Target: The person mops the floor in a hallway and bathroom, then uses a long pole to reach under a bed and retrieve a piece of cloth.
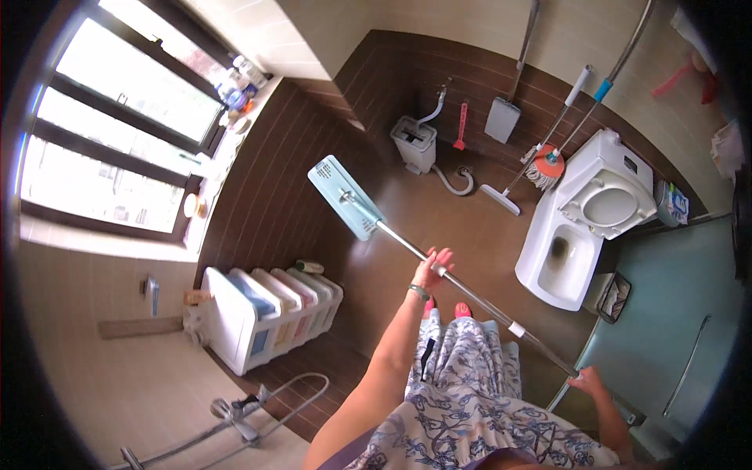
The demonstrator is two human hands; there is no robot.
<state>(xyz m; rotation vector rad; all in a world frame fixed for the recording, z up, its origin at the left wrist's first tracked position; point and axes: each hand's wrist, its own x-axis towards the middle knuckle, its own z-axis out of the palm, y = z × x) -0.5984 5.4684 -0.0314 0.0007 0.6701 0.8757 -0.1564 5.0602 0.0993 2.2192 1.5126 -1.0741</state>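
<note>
A flat mop with a light blue rectangular head (343, 196) and a long metal pole slants across the view from upper left to lower right. Its head is raised near the brown tiled wall. Around the pole's middle, my left hand (429, 272) supports it in a loose hold, with the fingers partly stretched out past the pole. My right hand (586, 381) is closed on the pole's far end at the lower right.
To the right stands a toilet (560, 254) with its lid raised. A squeegee (500, 199), a string mop (545, 168) and a grey bin (414, 144) line the back wall. A white storage unit (266, 317) is at left, below the window; a glass door (666, 313) is at right.
</note>
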